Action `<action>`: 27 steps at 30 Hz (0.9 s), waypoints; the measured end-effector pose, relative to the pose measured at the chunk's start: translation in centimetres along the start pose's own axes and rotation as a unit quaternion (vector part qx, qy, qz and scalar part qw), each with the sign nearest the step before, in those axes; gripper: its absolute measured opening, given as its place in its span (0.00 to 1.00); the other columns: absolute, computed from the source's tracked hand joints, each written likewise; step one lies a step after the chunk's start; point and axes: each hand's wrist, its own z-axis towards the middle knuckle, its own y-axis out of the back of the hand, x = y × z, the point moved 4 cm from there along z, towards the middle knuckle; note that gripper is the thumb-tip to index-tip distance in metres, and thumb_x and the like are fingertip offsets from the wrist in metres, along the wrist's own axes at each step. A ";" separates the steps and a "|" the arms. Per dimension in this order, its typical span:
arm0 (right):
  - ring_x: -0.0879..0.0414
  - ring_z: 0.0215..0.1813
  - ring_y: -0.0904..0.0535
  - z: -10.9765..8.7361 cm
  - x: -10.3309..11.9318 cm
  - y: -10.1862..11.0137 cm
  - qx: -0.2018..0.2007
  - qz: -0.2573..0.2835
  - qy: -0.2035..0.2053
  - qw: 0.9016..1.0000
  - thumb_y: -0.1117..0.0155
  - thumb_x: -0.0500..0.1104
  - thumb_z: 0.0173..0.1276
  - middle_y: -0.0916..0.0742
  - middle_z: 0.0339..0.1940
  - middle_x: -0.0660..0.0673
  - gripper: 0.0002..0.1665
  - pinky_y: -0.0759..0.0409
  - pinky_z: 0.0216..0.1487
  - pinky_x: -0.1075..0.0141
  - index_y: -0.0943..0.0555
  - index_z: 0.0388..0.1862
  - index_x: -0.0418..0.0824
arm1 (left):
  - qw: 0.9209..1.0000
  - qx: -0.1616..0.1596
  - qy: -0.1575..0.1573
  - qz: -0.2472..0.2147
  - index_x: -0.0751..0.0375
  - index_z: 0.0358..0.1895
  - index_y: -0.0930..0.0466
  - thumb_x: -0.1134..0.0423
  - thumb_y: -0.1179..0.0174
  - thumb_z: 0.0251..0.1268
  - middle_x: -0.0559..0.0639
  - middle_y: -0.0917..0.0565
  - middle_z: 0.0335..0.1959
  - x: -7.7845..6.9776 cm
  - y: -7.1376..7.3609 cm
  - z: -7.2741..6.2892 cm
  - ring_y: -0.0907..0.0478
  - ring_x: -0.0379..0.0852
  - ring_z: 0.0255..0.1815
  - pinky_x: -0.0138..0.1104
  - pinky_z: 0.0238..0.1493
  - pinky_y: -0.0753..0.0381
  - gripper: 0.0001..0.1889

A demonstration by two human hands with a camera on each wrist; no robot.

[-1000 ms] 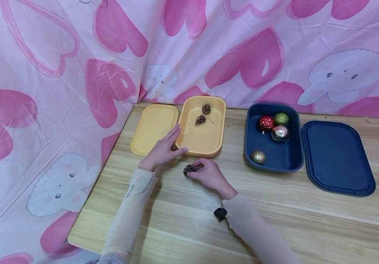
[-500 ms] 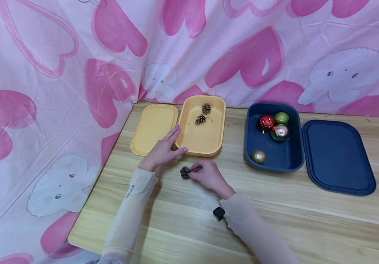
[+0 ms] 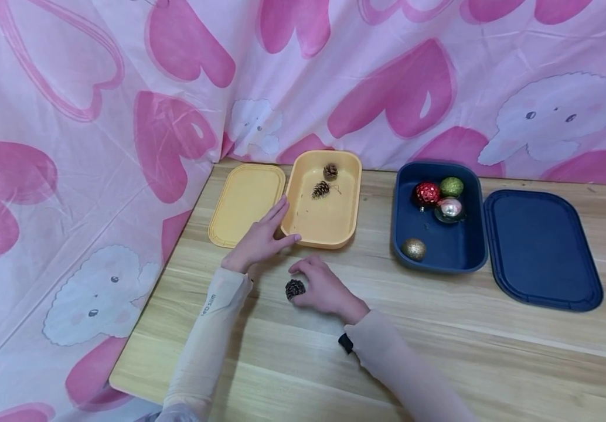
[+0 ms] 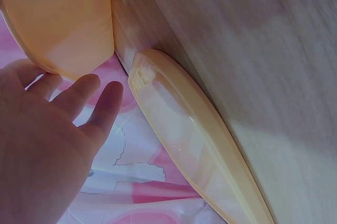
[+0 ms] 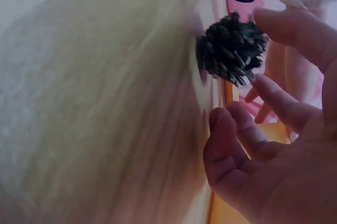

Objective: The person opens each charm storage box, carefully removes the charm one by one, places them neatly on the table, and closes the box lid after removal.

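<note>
A dark brown pine cone (image 3: 295, 290) sits on the wooden table in front of the yellow box. My right hand (image 3: 326, 290) is beside it, thumb tip right at the cone and forefinger spread away from it. In the right wrist view, the cone (image 5: 233, 49) shows between the spread thumb and forefinger, the other fingers (image 5: 224, 142) bent. My left hand (image 3: 258, 241) lies with straight fingers along the near left corner of the yellow box (image 3: 324, 241). Inside that box are two more pine cones, a round one (image 3: 330, 171) and a longer one (image 3: 321, 189) with a thin string.
Left of the yellow box lies its yellow lid (image 3: 247, 205). A navy box (image 3: 440, 264) to the right holds several baubles, among them a red one (image 3: 426, 193) and a gold one (image 3: 414, 249). Its navy lid (image 3: 542, 249) lies beside it. A heart-patterned curtain (image 3: 387, 94) hangs behind.
The pine cone came down leftward and nearer to me. My right hand, which pinched it earlier, has spread its fingers around it. My left hand stays at the box.
</note>
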 end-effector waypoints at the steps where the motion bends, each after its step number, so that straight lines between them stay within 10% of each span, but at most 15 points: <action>1: 0.48 0.59 0.28 -0.1 0.1 -0.1 0.004 -0.006 0.003 1.000 0.25 0.40 0.48 0.24 0.56 0.42 0.31 0.28 0.63 0.53 0.22 0.55 0.41 | 1.000 0.000 -0.001 -0.001 0.54 0.78 0.54 0.33 0.47 0.63 0.37 0.60 0.80 0.0 0.0 0.0 0.41 0.59 0.74 0.48 0.74 0.40 0.48; 27: 0.52 0.47 0.21 1.3 -0.6 1.2 -0.089 -0.011 -0.062 0.994 0.31 0.45 0.59 0.15 0.43 0.43 0.18 0.22 0.53 0.56 0.17 0.45 0.35 | 1.000 0.000 0.008 -0.007 0.53 0.78 0.54 0.33 0.46 0.62 0.36 0.60 0.80 -0.3 0.1 -0.1 0.44 0.58 0.75 0.47 0.75 0.42 0.48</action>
